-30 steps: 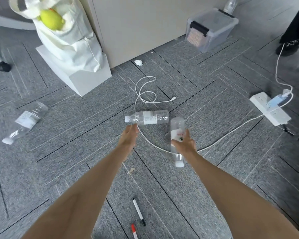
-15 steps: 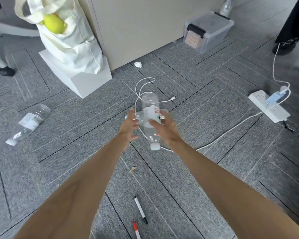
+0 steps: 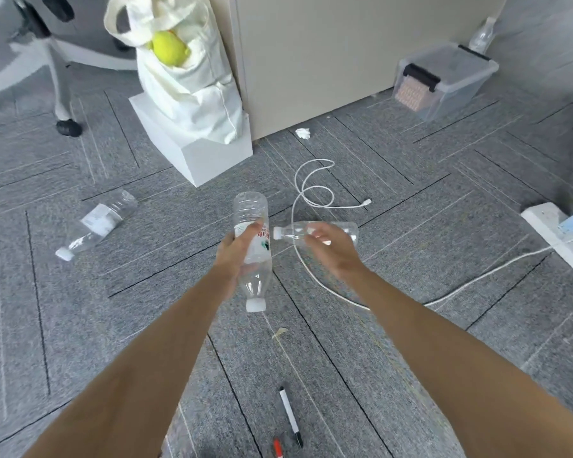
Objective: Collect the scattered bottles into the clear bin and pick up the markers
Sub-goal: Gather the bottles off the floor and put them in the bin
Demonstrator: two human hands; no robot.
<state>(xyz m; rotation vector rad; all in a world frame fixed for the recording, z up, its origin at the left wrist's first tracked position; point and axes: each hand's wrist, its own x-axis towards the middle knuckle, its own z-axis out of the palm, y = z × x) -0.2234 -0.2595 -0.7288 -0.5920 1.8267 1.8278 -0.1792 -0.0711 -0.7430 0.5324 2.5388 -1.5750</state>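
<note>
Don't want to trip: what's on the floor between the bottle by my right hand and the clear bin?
Head view: the white cable loops just beyond the bottle; then bare carpet to the clear bin.

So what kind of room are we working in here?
Probably an office, seen at floor level: grey carpet tiles, a wheeled chair base at the far left, and a power strip with cables plugged in.
</note>
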